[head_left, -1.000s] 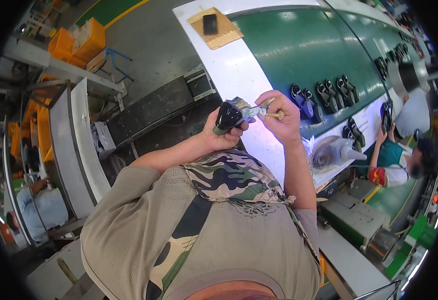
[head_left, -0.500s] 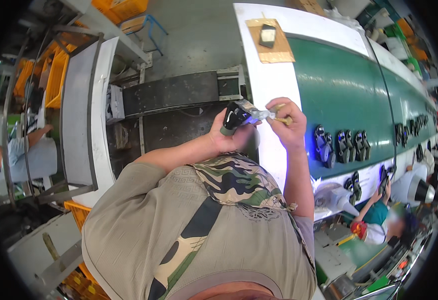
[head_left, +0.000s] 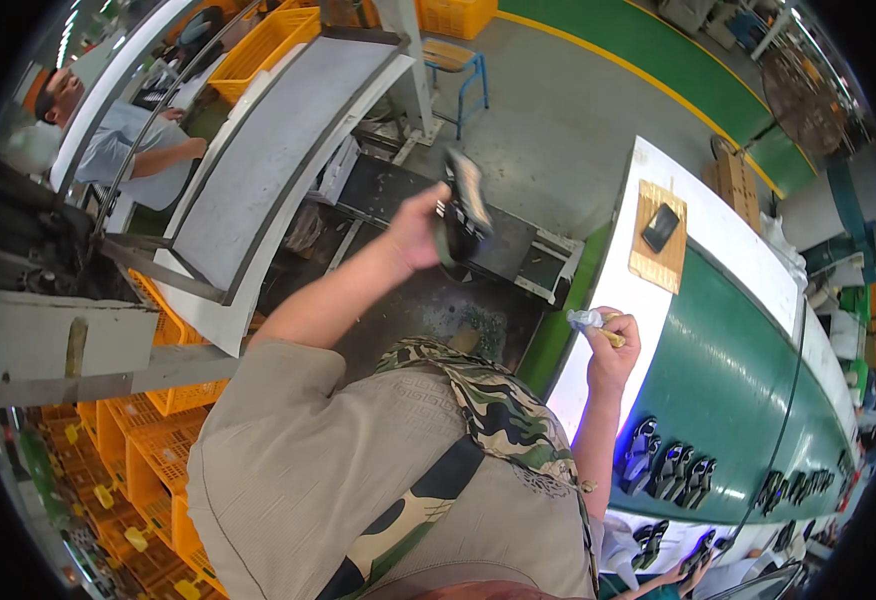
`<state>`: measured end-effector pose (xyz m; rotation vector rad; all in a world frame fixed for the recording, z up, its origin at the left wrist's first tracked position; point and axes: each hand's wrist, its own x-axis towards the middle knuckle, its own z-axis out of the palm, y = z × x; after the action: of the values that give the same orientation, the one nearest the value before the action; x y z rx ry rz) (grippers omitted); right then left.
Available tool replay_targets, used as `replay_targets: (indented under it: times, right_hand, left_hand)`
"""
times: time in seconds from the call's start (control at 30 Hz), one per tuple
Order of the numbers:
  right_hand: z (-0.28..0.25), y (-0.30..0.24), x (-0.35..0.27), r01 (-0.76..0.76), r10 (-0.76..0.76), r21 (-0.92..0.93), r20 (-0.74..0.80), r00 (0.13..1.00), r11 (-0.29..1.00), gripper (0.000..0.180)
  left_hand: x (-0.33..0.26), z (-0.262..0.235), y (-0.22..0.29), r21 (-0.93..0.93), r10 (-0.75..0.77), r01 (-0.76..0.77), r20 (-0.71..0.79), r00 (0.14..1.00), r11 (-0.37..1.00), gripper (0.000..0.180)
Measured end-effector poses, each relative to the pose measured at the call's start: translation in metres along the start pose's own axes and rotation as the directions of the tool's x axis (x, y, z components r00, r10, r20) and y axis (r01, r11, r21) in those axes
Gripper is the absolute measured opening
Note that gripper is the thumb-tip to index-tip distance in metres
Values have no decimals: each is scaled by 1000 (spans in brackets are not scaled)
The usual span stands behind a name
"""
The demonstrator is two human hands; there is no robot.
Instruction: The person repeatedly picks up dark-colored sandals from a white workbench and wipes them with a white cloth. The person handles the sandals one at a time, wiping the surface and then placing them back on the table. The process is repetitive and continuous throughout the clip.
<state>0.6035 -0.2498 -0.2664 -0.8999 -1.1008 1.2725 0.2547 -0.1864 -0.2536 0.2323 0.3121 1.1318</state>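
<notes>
My left hand (head_left: 416, 232) is closed round a black sandal (head_left: 470, 200) with a pale underside, held up and tilted over the dark belt in front of me. Its edges are a little smeared by motion. Over the white table edge, my right hand (head_left: 618, 355) grips a yellow-handled tool (head_left: 588, 320) whose end is covered in crumpled, whitish, see-through material. What that tip is, I cannot make out. The tool and the sandal are apart. On the table beyond my right hand lies a dark phone (head_left: 661, 228) on a piece of cardboard (head_left: 655, 262).
Black sandals (head_left: 671, 470) stand in groups on the green conveyor (head_left: 728, 370) at right. A short dark belt (head_left: 503, 245) lies ahead. A grey-topped rack (head_left: 278, 140) and orange crates (head_left: 158, 440) are on the left. A blue-legged stool (head_left: 453, 65) stands beyond. Other people work at both sides.
My hands have moved apart: the left has carried the sandal away to the left, off the tool in my right hand. My view has turned leftward.
</notes>
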Motion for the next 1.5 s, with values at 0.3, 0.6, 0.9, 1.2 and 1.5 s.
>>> replay_targets:
  times: [0.3, 0.6, 0.9, 1.2, 1.5]
  right_hand:
    - [-2, 18, -13, -68, 67, 21, 19, 998, 997, 22]
    - [-69, 21, -83, -73, 35, -103, -330, 943, 992, 20]
    - [-131, 5, -216, -82, 21, -65, -647, 762, 994, 19]
    - [-173, -29, -345, -48, -50, -82, -879, 474, 995, 20]
    - [-133, -44, -394, 21, -135, -134, -991, 21, 991, 20]
  left_hand:
    - [-104, -55, 274, 786, 596, 112, -544, 590, 608, 35]
    - [-169, -156, 352, 430, 650, 880, -613, 449, -202, 50]
    - [71, -97, 147, 647, 443, 527, -308, 842, -551, 51]
    - [166, -23, -351, 894, -533, 434, -422, 733, -112, 45]
    - [116, -22, -673, 571, -966, 816, -249, 73, -85, 47]
